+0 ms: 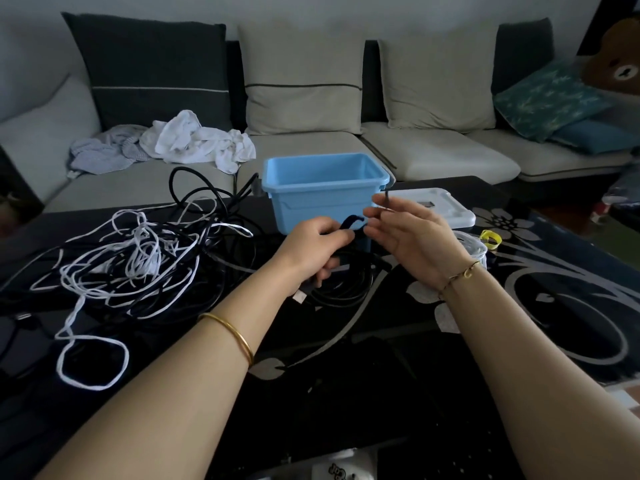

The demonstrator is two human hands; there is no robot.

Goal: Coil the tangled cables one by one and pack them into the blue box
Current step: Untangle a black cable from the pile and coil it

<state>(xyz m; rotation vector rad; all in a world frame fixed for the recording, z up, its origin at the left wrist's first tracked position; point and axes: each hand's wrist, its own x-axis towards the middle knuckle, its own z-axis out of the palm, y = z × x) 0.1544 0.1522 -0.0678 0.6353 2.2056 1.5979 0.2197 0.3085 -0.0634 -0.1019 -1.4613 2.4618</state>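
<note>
Both hands are up over the middle of the coffee table (381, 375), close together but not touching. The left hand (317, 244) has its fingers curled round a coiled black cable (346, 285); the loops hang below the fist and reach down to the glass. The right hand (410, 233) pinches a black strap (350, 221) between thumb and fingertips. The strap arches as a small loop between the two hands, and a thin dark end sticks up past the right fingertips, though I cannot tell whether that end belongs to the same strap.

The blue box (322, 192) stands open at the far edge of the table, just behind the hands. I cannot see anything inside it from here. Its white lid (446, 207) lies flat, touching its right side.

The left half of the table holds the tangled cables (145, 261), white and black strands looped over one another, with one white loop trailing toward the near edge. By the right wrist sits a small white cable bundle (473, 249), with a yellow ring (491, 238) just beyond it.

Behind the table runs a sofa (433, 150), with crumpled clothes (194, 140) on its left seat.
</note>
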